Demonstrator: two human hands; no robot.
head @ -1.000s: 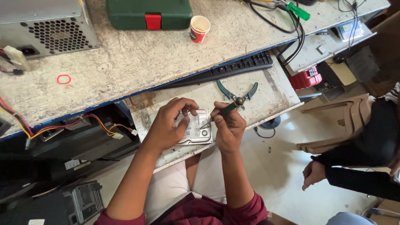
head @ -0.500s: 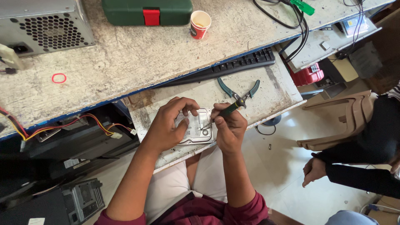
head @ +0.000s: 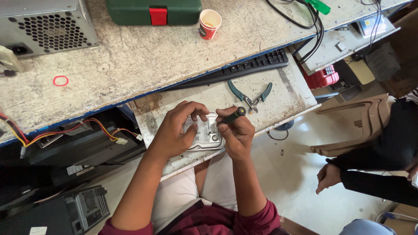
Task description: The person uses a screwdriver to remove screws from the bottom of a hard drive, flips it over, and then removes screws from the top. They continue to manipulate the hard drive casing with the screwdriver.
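Observation:
A silver hard disk drive point(head: 204, 134) lies flat on the pull-out keyboard tray point(head: 287, 93). My left hand point(head: 176, 130) rests on the drive's left side, fingers curled over its top edge, holding it down. My right hand point(head: 235, 132) grips a screwdriver point(head: 235, 114) with a dark handle and yellow band, its tip hidden against the drive's right part.
Teal-handled pliers point(head: 251, 96) lie on the tray just right of my hands, a black keyboard point(head: 244, 67) behind them. On the worn desk stand a green case point(head: 152, 9), a paper cup point(head: 210, 24), a power supply point(head: 48, 26) and a red rubber band point(head: 60, 80). Another person's hand point(head: 328, 176) is at right.
The view has shifted slightly; my hands stay on the drive, the screwdriver handle tilting a little more upright.

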